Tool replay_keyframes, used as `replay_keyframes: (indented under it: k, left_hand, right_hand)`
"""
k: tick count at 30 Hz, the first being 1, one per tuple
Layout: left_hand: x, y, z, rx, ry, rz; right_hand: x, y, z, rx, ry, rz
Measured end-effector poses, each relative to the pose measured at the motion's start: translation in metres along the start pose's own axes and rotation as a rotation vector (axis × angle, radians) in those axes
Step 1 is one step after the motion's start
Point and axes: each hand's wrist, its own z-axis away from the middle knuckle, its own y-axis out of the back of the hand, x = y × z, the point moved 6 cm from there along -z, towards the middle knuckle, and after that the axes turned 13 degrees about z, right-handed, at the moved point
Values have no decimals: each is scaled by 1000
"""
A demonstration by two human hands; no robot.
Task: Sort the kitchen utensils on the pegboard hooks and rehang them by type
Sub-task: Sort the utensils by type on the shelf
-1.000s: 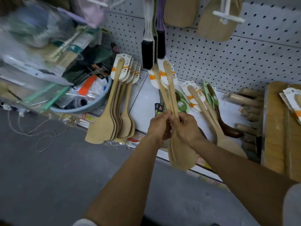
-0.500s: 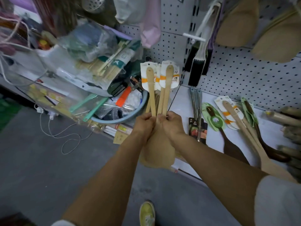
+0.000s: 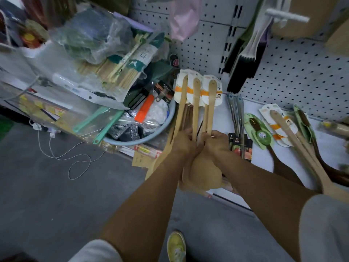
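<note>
Your left hand (image 3: pixel 184 142) and right hand (image 3: pixel 215 143) each have a closed grip on the handles of the wooden spatulas (image 3: pixel 195 114), blades hanging below your wrists. Since a second ago you've carried the bunch left, off the shelf (image 3: pixel 262 159), so it reads as gathered and ready to hang on the pegboard (image 3: pixel 294 76). Beside it, the blue basin (image 3: pixel 151 138) holds an orange-handled tool, mesh and plastic wrap.

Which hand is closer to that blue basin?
Left. The left hand sits just right of the blue basin; the right hand is further right, beyond the left.
</note>
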Motion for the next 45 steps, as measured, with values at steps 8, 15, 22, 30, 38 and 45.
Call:
replay_keyframes:
  k: [8,15,22,30,38,45]
  left_hand:
    - [-26,-20,-29,-46,115,-50]
    - [-51,-23,-43,19,117,-35]
    - [-23,-25,-17,101,61,-105]
    - [6,-70,28,186,-130,-269]
    - [4,-160,69,184,-195,-126]
    - [-26,-258,96,19,-42,76]
  right_hand:
    - [12,-4,-18,-111,-32,66]
    - [20,1,-24,-206,-14,107]
    - [30,6,-22,-266,-12,174]
    - [38,55,-4,-47,178,246]
    - [89,138,3,79,143,76]
    - [143,228,-6,226,107,202]
